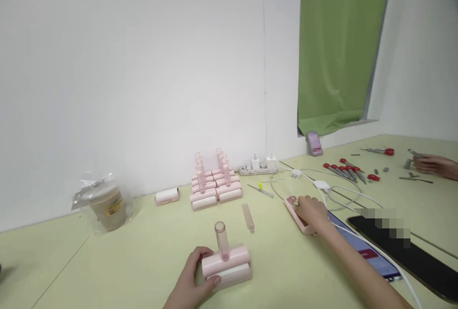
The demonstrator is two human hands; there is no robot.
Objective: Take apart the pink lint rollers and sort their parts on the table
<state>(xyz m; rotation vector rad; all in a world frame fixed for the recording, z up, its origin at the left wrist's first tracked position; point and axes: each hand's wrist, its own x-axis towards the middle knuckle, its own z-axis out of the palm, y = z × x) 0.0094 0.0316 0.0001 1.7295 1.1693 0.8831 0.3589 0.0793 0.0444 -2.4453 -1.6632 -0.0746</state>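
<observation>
Near, at centre, the pink roller [226, 257], probably light, stiff and slick, seems best gripped around its left end, where the left hand [196, 273] clasps it between parted thumb and fingers, while the right hand [311, 212] rests curled over a pink case [295, 217], grip unclear

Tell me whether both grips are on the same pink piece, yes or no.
No: the left grip holds the roller, while the right grip is at a separate pink case.
</observation>
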